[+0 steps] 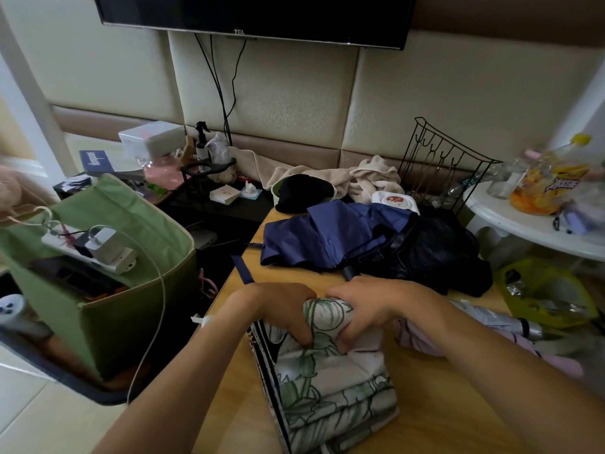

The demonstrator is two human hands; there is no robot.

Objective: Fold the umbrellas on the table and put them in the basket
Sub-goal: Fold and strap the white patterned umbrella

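At lower centre of the frame, the left hand and the right hand both grasp the far end of a white umbrella with green leaf print lying on the light wooden table. A navy blue umbrella lies behind it. The green fabric basket stands at left. The black television at top reads "TCL".

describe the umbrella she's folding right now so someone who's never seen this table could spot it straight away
On the wooden table, look at the near edge, right under the camera. The floral umbrella lies there with the left hand and the right hand gripping its far end. It alone is white with green leaf outlines; the navy umbrella and black umbrella behind are plain.
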